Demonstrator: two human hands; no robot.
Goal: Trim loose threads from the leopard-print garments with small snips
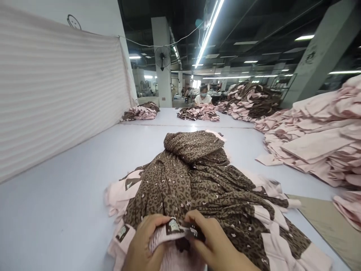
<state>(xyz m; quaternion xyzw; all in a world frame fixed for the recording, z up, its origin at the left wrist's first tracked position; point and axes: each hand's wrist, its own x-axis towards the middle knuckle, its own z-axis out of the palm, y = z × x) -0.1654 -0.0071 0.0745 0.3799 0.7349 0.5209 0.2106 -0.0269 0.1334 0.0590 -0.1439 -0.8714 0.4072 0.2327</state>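
Observation:
A heap of brown leopard-print garments (180, 177) with pale pink trim lies on the table in front of me. At its near edge, my left hand (148, 239) pinches a pink ribbed garment edge (162, 238) that carries a dark patch (173, 226) with a light picture. My right hand (210, 237) closes on the same piece just to the right, at a dark part (196, 231) beside its fingertips. Another pink edge with a similar dark patch (122, 233) lies left of my left hand. Fingers and fabric partly hide the lower portion of the held piece.
Tall stacks of pink pieces (324, 139) stand on the right, near a tan board (318, 222). Farther back on the pale table (70, 199) are folded bundles (199, 113) and a big brown-and-pink pile (249, 101). A white sheet (59, 86) hangs at left. A masked person (203, 98) is beyond the table.

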